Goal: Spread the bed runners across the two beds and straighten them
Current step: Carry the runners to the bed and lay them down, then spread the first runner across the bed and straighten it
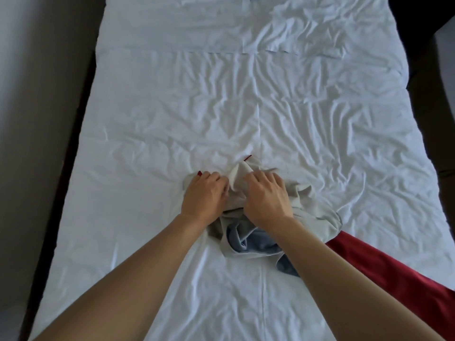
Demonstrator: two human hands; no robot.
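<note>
I see both hands in the middle of the frame, on a bunched-up bed runner [268, 227]. It is grey on one side and red on the other. My left hand [205, 195] has its grip curled tight round a fold of it. My right hand [267, 196] grabs a fold just beside it. The red part trails off to the lower right. Under it all lies the bed [152, 114] with its wrinkled white sheet. A wall [37, 94] stands at the left.
</note>
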